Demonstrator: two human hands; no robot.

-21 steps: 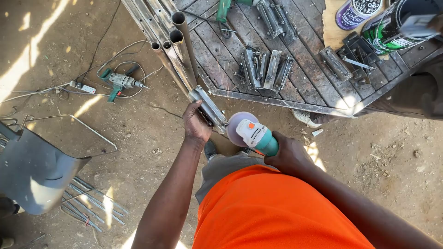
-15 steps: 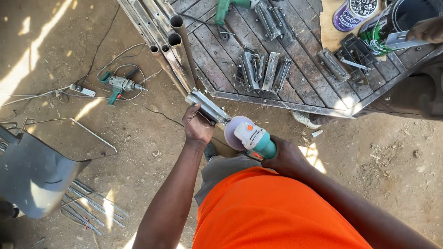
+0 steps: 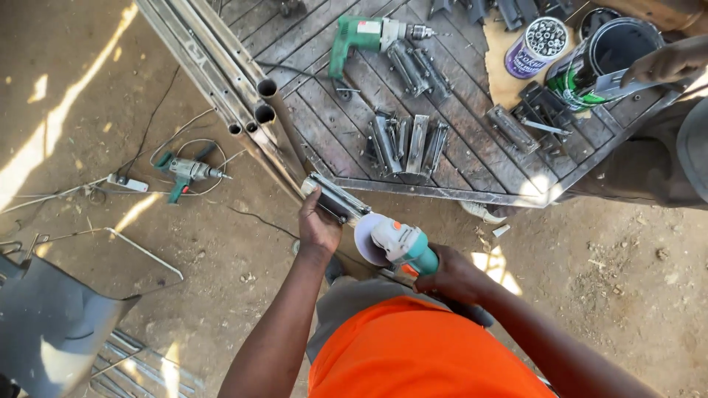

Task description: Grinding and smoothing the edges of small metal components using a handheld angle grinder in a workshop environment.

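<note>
Two hands were at work over the dirt floor (image 3: 605, 295). The left hand (image 3: 318, 225) was clamped on a short metal bar (image 3: 335, 197), holding it at the near edge of the counter (image 3: 472, 173). The right hand (image 3: 451, 274) was wrapped around the body of a teal angle grinder (image 3: 402, 247), whose disc stood just beside the bar's near end; whether disc and bar touched could not be told.

Beyond them the counter was a low platform of grey wooden planks in a metal frame, set outdoors in patchy sun. On it lay one green drill (image 3: 369, 35), a cluster of about five small metal brackets (image 3: 409, 144), one tin of screws (image 3: 537, 46) and one dark paint can (image 3: 608, 59). At the far right another person's hand (image 3: 667, 63) rested by that can.

Left of the counter three round pipes (image 3: 258, 110) lay among long bars running far-left. On the ground further left sat a second drill (image 3: 188, 171) with its cable, and a grey metal sheet (image 3: 44, 324) at the near left.
</note>
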